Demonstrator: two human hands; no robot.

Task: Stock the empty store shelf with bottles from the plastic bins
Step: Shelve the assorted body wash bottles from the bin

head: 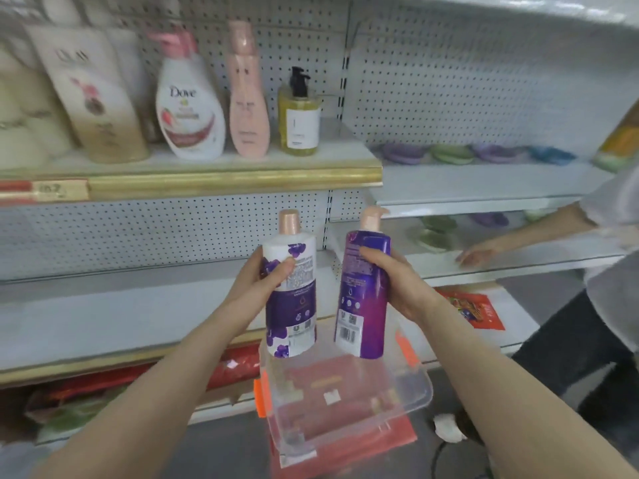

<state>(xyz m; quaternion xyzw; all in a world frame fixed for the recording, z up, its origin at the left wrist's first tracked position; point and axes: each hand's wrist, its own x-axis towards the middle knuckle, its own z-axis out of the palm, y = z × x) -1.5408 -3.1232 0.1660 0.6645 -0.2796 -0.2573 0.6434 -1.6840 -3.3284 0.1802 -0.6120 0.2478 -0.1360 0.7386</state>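
left grip [263, 275] partly hides the white bottle [301, 307].

1. Light: bright, even, from above; we see soft shadow beneath the upper shelf [224, 176].
2. Blur: we note motion smear overall, worst on the left-hand pouch [100, 98].
3. Distortion: shelf lines bow toward the corners.
4. Glare: faint sheen on the clear bin [427, 388].

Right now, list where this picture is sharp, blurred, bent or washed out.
Head view: sharpest on the white-and-purple bottle in the left hand and the purple bottle in the right hand; head view's left edge smears, the Olay bottle soft; the wide lens bows the gold shelf edge; bright light washes out the top right shelf.
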